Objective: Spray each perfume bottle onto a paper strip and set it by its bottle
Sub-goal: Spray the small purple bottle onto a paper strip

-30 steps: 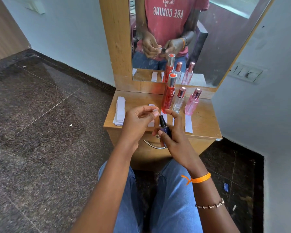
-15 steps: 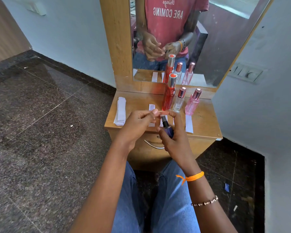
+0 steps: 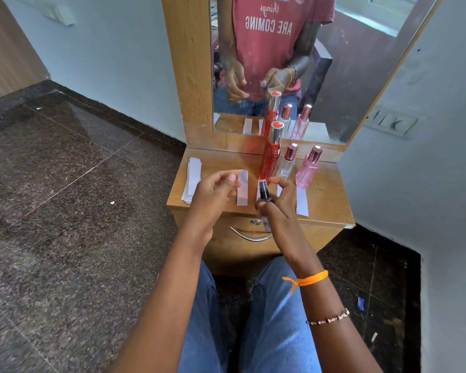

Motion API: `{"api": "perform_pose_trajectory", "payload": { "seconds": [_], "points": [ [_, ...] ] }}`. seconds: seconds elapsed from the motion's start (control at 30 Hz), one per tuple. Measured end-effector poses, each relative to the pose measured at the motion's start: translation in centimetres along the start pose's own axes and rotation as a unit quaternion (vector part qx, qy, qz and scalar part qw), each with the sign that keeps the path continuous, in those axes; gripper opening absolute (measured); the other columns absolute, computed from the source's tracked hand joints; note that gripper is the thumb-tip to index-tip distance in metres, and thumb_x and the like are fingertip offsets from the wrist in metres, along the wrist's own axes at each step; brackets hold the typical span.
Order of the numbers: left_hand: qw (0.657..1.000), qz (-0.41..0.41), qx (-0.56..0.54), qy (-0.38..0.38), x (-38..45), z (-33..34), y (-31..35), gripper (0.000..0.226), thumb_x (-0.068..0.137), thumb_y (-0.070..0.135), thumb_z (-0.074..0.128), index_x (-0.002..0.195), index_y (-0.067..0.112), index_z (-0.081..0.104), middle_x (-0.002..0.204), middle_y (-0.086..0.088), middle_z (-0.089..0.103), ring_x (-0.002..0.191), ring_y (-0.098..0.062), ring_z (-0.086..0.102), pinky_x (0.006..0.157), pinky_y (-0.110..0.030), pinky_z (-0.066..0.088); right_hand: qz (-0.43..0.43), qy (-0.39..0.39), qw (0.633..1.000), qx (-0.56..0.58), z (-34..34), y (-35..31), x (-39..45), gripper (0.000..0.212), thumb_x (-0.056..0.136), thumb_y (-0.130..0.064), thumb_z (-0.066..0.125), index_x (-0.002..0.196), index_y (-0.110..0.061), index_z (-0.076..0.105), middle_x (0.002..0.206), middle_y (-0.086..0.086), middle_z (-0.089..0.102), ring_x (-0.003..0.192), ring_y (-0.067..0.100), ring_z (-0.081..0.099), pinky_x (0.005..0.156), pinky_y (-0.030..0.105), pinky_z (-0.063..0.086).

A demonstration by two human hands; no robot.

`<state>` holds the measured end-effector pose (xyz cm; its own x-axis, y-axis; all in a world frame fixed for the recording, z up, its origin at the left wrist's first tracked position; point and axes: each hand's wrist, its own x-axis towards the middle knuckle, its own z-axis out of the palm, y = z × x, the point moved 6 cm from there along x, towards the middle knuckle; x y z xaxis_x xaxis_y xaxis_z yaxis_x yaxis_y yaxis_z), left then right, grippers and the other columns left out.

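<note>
Three bottles (image 3: 287,164) stand; a fourth (image 3: 264,195) in the right hand (image 3: 277,208).

A small dark bottle (image 3: 264,193) with a black spray top is upright, just in front of the tall red bottle (image 3: 270,154), which stands upright on the desk (image 3: 331,208) with a silver cap. Right of the red bottle stand a small clear bottle (image 3: 287,164) with a rose-metal cap, then a pink bottle (image 3: 307,168) with a pink cap. One white paper strip (image 3: 242,187) lies flat left of the red bottle's base, another strip (image 3: 301,201) beyond the pink bottle's foot, and a stack of strips (image 3: 192,179) far left.
</note>
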<state>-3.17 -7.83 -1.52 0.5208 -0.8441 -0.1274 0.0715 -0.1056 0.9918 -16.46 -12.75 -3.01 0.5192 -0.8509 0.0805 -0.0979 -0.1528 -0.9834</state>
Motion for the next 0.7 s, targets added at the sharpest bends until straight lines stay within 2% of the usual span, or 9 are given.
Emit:
{"api": "perform_pose_trajectory", "payload": {
  "seconds": [0.07, 0.17, 0.23, 0.33, 0.37, 0.47, 0.57, 0.7],
  "points": [
    [1.000, 0.003, 0.015, 0.023, 0.1, -0.3, -0.2, 0.022, 0.097, 0.018, 0.044, 0.105, 0.025, 0.063, 0.091, 0.007, 0.065, 0.083, -0.001, 0.059, 0.062, -0.006, 0.044, -0.018, -0.017, 0.999, -0.035, 0.2, -1.1, 0.8, 0.034, 0.090, -0.005, 0.046, 0.116, -0.021, 0.031, 0.086, 0.003, 0.046, 0.076, 0.017, 0.046, 0.074, 0.034, 0.042],
    [0.998, 0.007, 0.053, 0.044, 0.5, -0.7, -0.6, 0.023, 0.097, 0.017, 0.044, 0.106, 0.025, 0.064, 0.093, 0.007, 0.065, 0.084, -0.006, 0.059, 0.068, -0.015, 0.043, -0.063, -0.031, 0.990, -0.122, 0.3, -2.9, 2.3, 0.037, 0.088, 0.003, 0.055, 0.116, -0.013, 0.039, 0.083, -0.007, 0.050, 0.074, 0.008, 0.054, 0.068, 0.023, 0.048],
    [0.996, 0.007, 0.069, 0.060, 0.7, -1.0, -0.8, 0.024, 0.097, 0.016, 0.044, 0.106, 0.025, 0.064, 0.094, 0.007, 0.065, 0.085, -0.006, 0.059, 0.070, -0.018, 0.043, -0.093, -0.028, 0.977, -0.191, 0.5, -4.2, 3.4, 0.031, 0.081, 0.004, 0.065, 0.102, -0.012, 0.048, 0.082, -0.007, 0.055, 0.074, 0.008, 0.057, 0.068, 0.021, 0.049],
    [0.993, 0.007, 0.093, 0.075, 1.1, -1.2, -1.1, 0.024, 0.096, 0.017, 0.044, 0.106, 0.026, 0.064, 0.096, 0.008, 0.065, 0.088, -0.008, 0.058, 0.068, -0.018, 0.041, -0.140, -0.007, 0.946, -0.291, 1.1, -5.9, 5.3, 0.032, 0.068, 0.004, 0.074, 0.081, -0.015, 0.052, 0.085, 0.003, 0.055, 0.069, 0.010, 0.048, 0.065, 0.010, 0.044],
    [0.992, 0.008, 0.098, 0.078, 1.2, -1.2, -1.2, 0.024, 0.096, 0.017, 0.045, 0.106, 0.026, 0.064, 0.097, 0.007, 0.065, 0.090, -0.010, 0.059, 0.069, -0.019, 0.041, -0.150, -0.001, 0.938, -0.311, 1.3, -6.4, 5.9, 0.030, 0.065, 0.005, 0.074, 0.079, -0.012, 0.054, 0.085, 0.006, 0.057, 0.070, 0.013, 0.049, 0.064, 0.012, 0.045],
    [0.989, 0.004, 0.120, 0.089, 1.4, -1.2, -1.4, 0.024, 0.095, 0.019, 0.045, 0.109, 0.025, 0.064, 0.100, 0.007, 0.063, 0.097, -0.016, 0.060, 0.073, -0.023, 0.042, -0.161, 0.011, 0.911, -0.381, 2.0, -7.1, 7.6, 0.025, 0.067, 0.003, 0.070, 0.087, -0.006, 0.059, 0.085, 0.010, 0.067, 0.079, 0.026, 0.060, 0.067, 0.044, 0.052],
    [0.988, 0.001, 0.123, 0.094, 1.6, -1.3, -1.8, 0.025, 0.094, 0.017, 0.045, 0.109, 0.022, 0.064, 0.106, 0.000, 0.066, 0.101, -0.022, 0.061, 0.078, -0.027, 0.044, -0.147, -0.019, 0.860, -0.488, 2.9, -7.3, 9.3, 0.027, 0.074, 0.003, 0.063, 0.097, -0.010, 0.060, 0.093, 0.012, 0.068, 0.087, 0.033, 0.063, 0.070, 0.045, 0.055],
    [0.989, 0.002, 0.121, 0.091, 1.7, -1.4, -2.0, 0.022, 0.094, 0.014, 0.046, 0.102, 0.024, 0.064, 0.107, -0.002, 0.066, 0.101, -0.024, 0.061, 0.082, -0.030, 0.045, -0.122, -0.075, 0.815, -0.562, 3.8, -7.0, 10.6, 0.026, 0.078, 0.009, 0.055, 0.095, -0.009, 0.064, 0.096, 0.014, 0.068, 0.089, 0.035, 0.063, 0.075, 0.041, 0.055]
  ]
}}
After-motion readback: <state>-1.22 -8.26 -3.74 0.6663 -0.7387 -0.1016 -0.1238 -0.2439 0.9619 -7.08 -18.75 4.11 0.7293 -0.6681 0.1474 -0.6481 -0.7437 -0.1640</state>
